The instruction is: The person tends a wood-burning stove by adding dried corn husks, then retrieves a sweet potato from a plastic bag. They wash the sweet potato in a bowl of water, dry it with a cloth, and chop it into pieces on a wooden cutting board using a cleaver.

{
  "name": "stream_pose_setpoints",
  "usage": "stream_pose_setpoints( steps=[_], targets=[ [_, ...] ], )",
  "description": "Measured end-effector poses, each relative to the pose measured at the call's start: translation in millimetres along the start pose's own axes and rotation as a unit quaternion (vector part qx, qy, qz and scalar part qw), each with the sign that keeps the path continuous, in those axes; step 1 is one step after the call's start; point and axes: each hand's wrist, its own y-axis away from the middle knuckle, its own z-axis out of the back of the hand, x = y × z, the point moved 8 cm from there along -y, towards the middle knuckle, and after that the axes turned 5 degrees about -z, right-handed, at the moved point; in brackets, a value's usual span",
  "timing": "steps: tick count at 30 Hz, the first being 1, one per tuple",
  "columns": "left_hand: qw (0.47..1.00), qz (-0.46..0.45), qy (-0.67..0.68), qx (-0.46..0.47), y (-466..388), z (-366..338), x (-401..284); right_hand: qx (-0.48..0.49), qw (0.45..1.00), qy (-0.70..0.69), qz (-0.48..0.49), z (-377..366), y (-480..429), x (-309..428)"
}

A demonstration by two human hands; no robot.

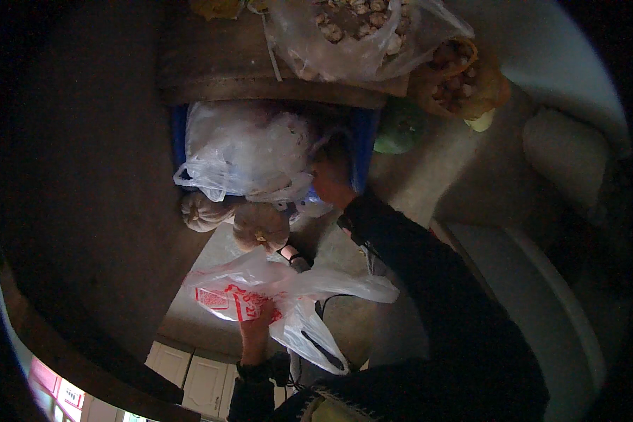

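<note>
My left hand (pixel 257 324), low in the view, grips a white plastic bag (pixel 311 290) with red printing, which hangs loose and crumpled. My right hand (pixel 329 176) reaches into the right side of a blue crate (pixel 366 142); its fingertips are in shadow, so whether they hold anything cannot be told. Beside that hand, a translucent plastic bag (pixel 248 142) fills much of the crate. Two ribbed pumpkins, one at the left (pixel 203 211) and one nearer the middle (pixel 261 227), lie just in front of the crate.
Above the crate, a wooden board (pixel 211 58) bears a clear bag of garlic bulbs (pixel 343 58). An orange mesh bag (pixel 485 92) of bulbs and a green, round gourd or melon (pixel 398 132) are to the right. Farther right lies a pale sack (pixel 567 153). Cabinet doors (pixel 205 385) show low down.
</note>
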Motion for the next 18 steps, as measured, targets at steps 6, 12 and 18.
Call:
stream_pose_setpoints(
  steps=[6, 12, 18],
  targets=[
    [0.995, -0.063, -0.034, 0.072, -9, -23, -22, 0.168, 0.985, -0.025, -0.025, 10, 51, 25],
    [0.936, -0.283, -0.211, -0.007, -49, -37, -124, 0.070, 0.993, 0.097, -0.003, 90, 77, 32],
    [0.673, -0.402, -0.570, -0.247, -167, -27, -220, 0.055, 0.997, 0.045, 0.025, 111, 110, 46]
  ],
)
